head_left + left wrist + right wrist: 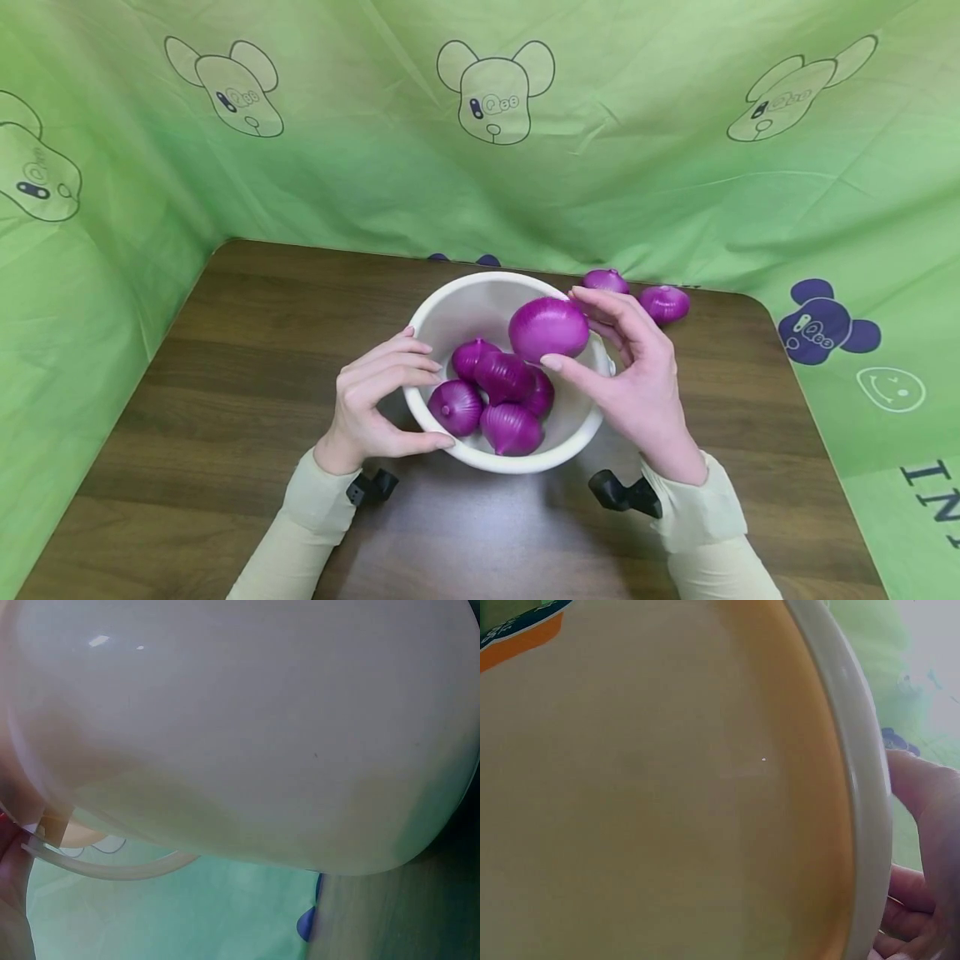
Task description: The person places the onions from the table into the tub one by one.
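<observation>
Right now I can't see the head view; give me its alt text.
A person's right hand holds a purple onion over a white bucket while the left hand grips the rim. Five more onions lie inside, and two others sit on the brown table beyond it to the right, near a green curtain.

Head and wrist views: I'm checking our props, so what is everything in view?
Table: 1, brown, under the bucket.
Bucket: 1, white, on the table.
Label: 1, orange and green, bucket's outer wall.
Onions inside: 5 visible, purple, in the bucket.
Held onion: 1, purple, over the bucket.
Loose onions: 2, purple, table's far edge, right.
Cloth: count unclear, green, behind and beside the table.
Wrist cameras: 2, black, one per wrist.
Sleeves: 2, cream, bottom of head view.
Left hand: 1, bare, gripping bucket's left rim.
Right hand: 1, bare, pinching held onion.
</observation>
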Motion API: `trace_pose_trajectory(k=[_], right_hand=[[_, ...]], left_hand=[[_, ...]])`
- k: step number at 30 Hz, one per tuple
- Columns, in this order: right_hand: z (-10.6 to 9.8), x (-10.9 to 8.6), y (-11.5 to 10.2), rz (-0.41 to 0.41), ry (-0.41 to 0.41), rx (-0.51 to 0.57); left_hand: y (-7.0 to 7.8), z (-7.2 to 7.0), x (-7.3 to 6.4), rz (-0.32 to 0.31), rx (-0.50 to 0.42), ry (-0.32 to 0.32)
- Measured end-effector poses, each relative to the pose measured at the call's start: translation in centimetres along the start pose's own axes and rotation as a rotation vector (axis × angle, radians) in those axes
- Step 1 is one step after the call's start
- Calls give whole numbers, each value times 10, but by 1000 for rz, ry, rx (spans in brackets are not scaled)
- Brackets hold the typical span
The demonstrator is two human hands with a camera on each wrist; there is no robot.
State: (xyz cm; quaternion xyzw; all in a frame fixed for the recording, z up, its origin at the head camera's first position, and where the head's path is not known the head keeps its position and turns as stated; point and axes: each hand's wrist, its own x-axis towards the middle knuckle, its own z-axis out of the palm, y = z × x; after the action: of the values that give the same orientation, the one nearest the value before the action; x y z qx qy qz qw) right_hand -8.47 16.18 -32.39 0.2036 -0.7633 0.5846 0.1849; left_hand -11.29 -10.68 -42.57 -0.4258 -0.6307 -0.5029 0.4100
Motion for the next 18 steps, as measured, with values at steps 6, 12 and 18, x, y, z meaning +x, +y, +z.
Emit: trace_pose_trajectory(k=[6, 12, 18], right_hand=[[-1, 0, 1, -41, -5, 30], [-4, -1, 3, -54, 3, 7], [-8, -3, 17, -65, 21, 9]], left_hand=[[1, 1, 0, 12, -4, 4], [1, 1, 1, 21, -5, 8], [2, 0, 1, 12, -6, 2]])
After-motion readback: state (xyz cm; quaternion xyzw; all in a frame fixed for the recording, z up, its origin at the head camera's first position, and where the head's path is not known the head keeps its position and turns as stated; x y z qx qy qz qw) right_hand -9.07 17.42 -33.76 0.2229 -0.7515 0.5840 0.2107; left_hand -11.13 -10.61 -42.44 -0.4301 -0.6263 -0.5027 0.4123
